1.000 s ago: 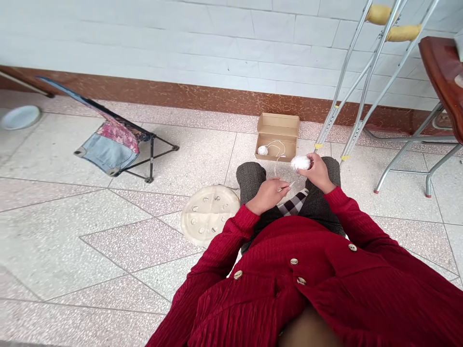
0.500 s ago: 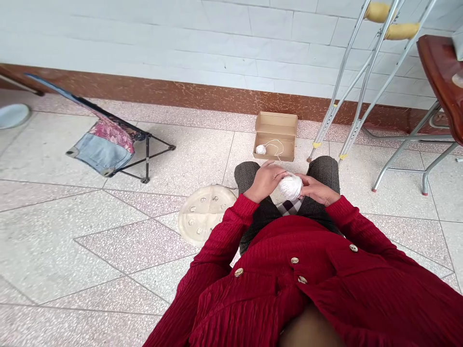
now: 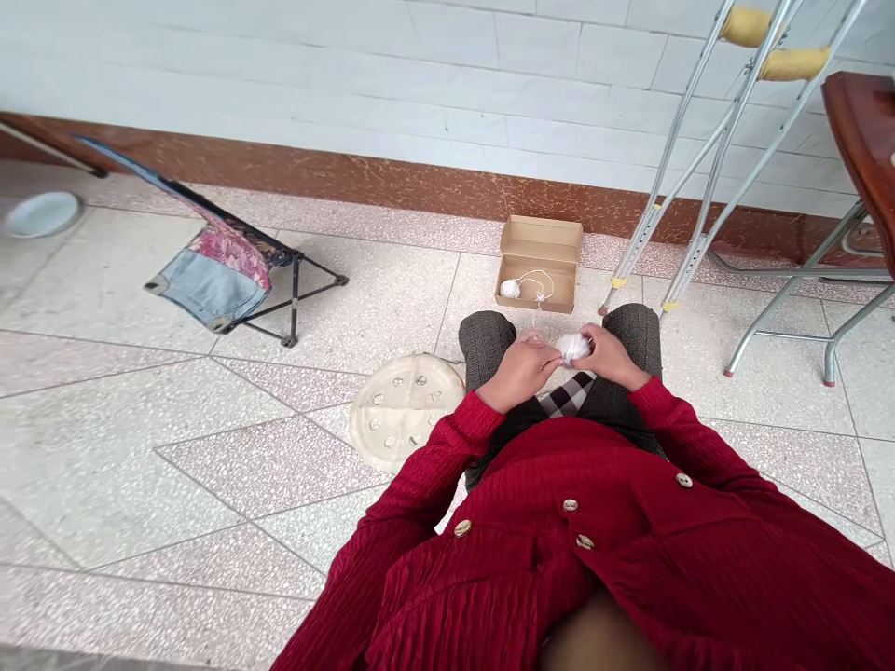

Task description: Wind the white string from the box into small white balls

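Observation:
A white ball of yarn (image 3: pixel 573 348), slightly blurred, is held above my lap between my two hands. My right hand (image 3: pixel 610 358) grips it from the right, fingers curled around its far side and thumb. On the other side my left hand (image 3: pixel 523 369) is closed, its fingertips pinched together at the ball's left edge where the yarn runs. An open cardboard box (image 3: pixel 541 247) sits on the floor beyond my knees. Inside it lies a smaller white yarn ball (image 3: pixel 510 289) with a loose strand looping out toward my left hand.
A round cream mat (image 3: pixel 392 410) with holes lies left of my legs. Farther left stands a folding chair (image 3: pixel 216 275), with a pale basin (image 3: pixel 43 214) behind it. Crutches (image 3: pixel 689 168) lean against the wall at right, beside a brown table (image 3: pixel 863 140) with metal legs.
The yarn ball has turned and is more covered by my right hand, which has moved over its top. My left fingers have drawn down to its lower left edge. The view has shifted slightly.

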Demonstrator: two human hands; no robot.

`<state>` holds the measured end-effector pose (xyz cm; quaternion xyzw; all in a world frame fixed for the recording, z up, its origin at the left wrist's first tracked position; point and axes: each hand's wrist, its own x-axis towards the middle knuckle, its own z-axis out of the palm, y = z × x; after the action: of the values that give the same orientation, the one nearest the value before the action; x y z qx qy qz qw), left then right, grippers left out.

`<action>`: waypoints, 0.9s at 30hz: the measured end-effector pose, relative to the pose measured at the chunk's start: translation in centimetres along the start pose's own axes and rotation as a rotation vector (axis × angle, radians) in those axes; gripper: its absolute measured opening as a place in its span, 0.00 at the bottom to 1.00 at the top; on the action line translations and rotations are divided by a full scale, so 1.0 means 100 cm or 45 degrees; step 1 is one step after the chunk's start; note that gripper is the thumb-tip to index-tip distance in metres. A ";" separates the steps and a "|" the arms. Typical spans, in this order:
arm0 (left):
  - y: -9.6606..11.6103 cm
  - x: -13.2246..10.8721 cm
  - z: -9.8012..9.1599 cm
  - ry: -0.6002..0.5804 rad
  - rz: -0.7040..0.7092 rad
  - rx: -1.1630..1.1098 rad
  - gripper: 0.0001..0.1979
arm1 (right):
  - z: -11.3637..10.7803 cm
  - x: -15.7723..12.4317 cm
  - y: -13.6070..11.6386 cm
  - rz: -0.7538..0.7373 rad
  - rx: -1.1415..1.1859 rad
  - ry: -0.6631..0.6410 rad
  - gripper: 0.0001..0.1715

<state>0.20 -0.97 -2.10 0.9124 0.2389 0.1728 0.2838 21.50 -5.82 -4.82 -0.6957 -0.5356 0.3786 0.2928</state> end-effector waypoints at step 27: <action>0.007 -0.002 0.000 -0.069 -0.161 -0.221 0.18 | -0.004 0.010 0.007 0.132 0.309 0.334 0.35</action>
<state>0.29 -1.59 -1.70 0.8718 0.2723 0.1500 0.3785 22.30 -4.99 -5.38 -0.7253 -0.4066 0.3610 0.4222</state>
